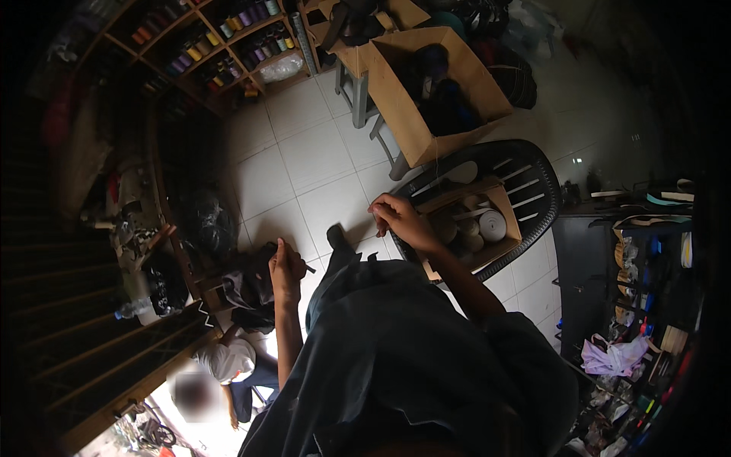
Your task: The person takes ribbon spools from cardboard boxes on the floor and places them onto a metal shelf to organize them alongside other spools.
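My right hand hovers over the floor beside the black plastic chair. Its fingers are loosely bent and apart, with nothing seen in them. On the chair sits a small cardboard box with rolls of webbing tape, one of them pale and coiled. Lower and to the left, my left hand has its thumb pointing up and its fingers curled in. Whatever those fingers hold, if anything, is too dark to make out. Right beside that hand lies a black bag or cloth.
A large open carton of dark items rests on a grey stool. Thread spools fill the wooden shelves at the back left. A cluttered dark cabinet stands at right. Another person is at lower left.
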A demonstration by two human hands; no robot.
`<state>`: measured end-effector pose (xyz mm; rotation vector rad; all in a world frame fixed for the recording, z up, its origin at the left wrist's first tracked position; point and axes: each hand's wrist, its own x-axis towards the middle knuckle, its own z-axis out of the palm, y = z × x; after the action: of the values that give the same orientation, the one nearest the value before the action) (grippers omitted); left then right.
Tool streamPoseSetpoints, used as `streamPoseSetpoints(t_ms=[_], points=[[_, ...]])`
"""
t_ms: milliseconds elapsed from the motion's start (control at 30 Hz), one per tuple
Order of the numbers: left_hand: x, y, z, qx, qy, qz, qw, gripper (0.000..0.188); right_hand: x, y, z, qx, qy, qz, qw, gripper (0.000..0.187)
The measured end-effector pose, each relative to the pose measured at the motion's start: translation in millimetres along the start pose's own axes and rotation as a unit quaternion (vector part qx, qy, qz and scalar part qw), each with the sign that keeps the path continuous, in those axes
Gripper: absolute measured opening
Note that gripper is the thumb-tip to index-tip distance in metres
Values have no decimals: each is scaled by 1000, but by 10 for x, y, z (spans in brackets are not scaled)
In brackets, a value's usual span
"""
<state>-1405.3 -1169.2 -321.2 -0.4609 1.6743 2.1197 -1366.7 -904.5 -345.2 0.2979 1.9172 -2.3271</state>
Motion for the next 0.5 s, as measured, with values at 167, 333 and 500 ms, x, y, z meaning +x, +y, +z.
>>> streamPoseSetpoints(t_ms=[167, 333, 500], points=[[1080, 698, 444, 124, -168, 44, 977, 23, 545, -241, -186, -30, 104, 31, 994, 13], [2287, 1101, 998, 133, -291, -35, 947, 31, 1150, -311, -537, 41, 213, 7, 976, 15], [2975, 1116, 1826, 154, -295, -50, 942, 37, 1707, -445, -1134, 106, 282, -29, 953, 19]])
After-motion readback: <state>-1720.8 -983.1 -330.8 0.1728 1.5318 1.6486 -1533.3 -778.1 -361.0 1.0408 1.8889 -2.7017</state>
